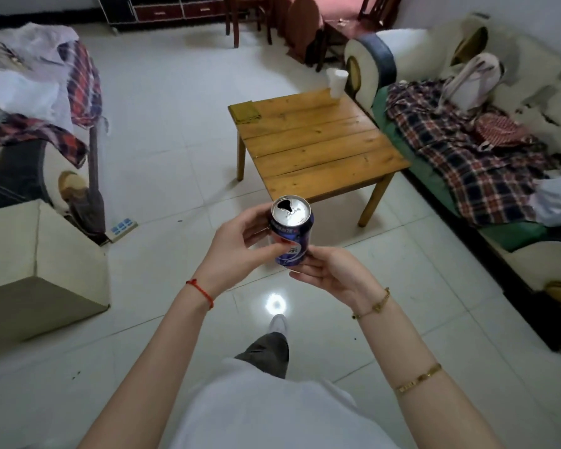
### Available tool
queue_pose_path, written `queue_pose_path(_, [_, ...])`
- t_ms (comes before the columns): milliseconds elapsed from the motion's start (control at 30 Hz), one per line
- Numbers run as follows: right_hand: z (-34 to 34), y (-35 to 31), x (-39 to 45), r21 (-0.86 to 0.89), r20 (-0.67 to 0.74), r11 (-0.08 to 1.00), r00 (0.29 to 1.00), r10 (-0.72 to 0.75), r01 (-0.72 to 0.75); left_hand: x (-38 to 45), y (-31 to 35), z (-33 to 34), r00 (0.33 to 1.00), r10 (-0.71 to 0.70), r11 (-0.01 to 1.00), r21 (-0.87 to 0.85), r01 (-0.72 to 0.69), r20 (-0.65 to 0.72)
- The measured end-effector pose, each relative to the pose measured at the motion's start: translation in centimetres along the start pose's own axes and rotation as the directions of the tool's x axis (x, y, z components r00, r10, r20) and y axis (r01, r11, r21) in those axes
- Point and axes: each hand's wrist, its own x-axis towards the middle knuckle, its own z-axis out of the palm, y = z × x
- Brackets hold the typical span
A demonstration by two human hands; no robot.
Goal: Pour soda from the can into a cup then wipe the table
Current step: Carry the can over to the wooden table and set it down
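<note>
Frame centre: opened blue aluminium soda can [291, 233], upright, held by both hands. Left hand [240, 246] grip curled round can side; right hand [329, 272] grip cradles base. White plastic cup [336, 83] on wooden slat table [318, 147] far edge, upper centre; olive folded cloth [245, 112] at table's left corner.

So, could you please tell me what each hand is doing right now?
Left hand: grips the can.
Right hand: holds the can's lower part.

You have one wide-angle view, worn on the head, looking forward and down. Your hands sit close below centre, the wooden table [318, 140] stands farther ahead, and straight lines bow toward the frame's edges.
</note>
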Motion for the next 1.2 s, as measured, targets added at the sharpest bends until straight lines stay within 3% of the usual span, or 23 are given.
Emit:
queue_pose_path(267, [-4.1, -10.6, 7.6, 0.029, -0.075, 0.997, 0.995, -0.066, 0.068, 15.1, 1.0, 1.7, 0.995, 0.052, 0.999, -0.002, -0.052, 0.085])
queue_pose_path(600, [-10.3, -18.8, 15.0, 0.15, -0.145, 0.988, 0.989, -0.019, 0.041, 28.7, 1.1, 5.6, 0.984, 0.039, 0.997, 0.053, -0.049, 0.175])
queue_pose_path(867, [-16.9, -27.1, 22.1, 0.124, -0.055, 0.992, 0.998, 0.006, 0.001, 38.9, 0.9, 11.0, 0.998, 0.021, 0.998, 0.051, -0.024, 0.068])
queue_pose_path(1200, [-27.9, -41.3, 30.7, -0.087, 0.027, 0.992, 0.996, 0.091, -0.088, 53.1, 2.4, 19.9, 0.991, -0.036, 0.999, -0.001, 0.036, -0.127])
